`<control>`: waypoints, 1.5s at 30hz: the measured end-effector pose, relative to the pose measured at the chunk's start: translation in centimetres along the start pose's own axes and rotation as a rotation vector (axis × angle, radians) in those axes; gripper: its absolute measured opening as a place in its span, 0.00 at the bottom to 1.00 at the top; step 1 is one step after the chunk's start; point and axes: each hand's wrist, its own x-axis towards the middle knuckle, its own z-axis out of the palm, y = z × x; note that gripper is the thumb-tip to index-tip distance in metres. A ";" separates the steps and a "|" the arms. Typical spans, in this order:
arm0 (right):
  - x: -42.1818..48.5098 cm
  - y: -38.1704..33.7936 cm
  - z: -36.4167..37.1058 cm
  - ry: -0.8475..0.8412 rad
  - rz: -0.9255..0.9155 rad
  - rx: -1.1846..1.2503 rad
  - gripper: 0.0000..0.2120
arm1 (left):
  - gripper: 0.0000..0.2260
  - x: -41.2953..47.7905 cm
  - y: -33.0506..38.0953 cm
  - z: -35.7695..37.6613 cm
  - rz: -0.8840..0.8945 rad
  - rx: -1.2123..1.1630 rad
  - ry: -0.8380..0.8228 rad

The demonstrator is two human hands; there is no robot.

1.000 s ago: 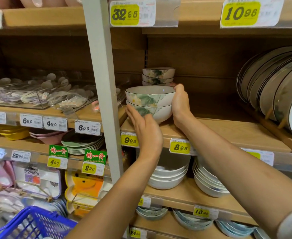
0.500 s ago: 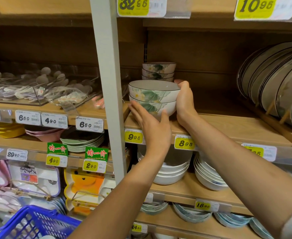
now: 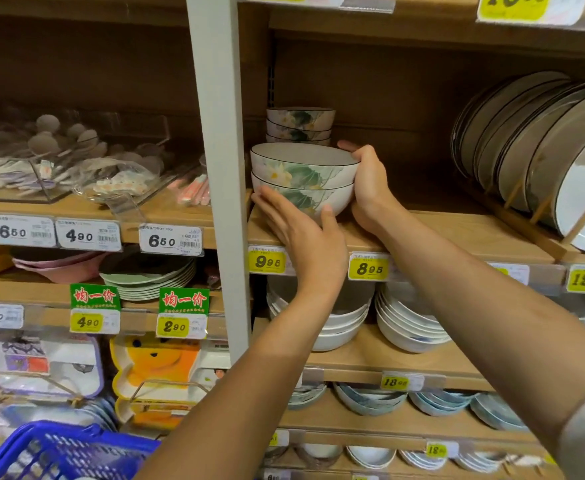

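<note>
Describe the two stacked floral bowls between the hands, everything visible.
The stacked bowls are two alike, nested upright, glossy like glazed ceramic: cream-white with green leaves, a pale flower and a thin dark rim line. They are at the front left of the wooden shelf, before a smaller stack of the same pattern. The right hand grips their right side; the left hand lies with straight fingers against the lower bowl's front. Whether the base rests on the shelf is hidden.

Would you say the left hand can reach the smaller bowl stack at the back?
Probably not directly: the two front bowls that the left hand touches stand before the smaller stack, and the post crowds their left.
</note>
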 end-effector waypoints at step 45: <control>-42.9 17.1 8.5 -0.329 0.486 -0.105 0.10 | 0.12 -22.7 -8.9 -46.8 -0.570 -0.038 0.261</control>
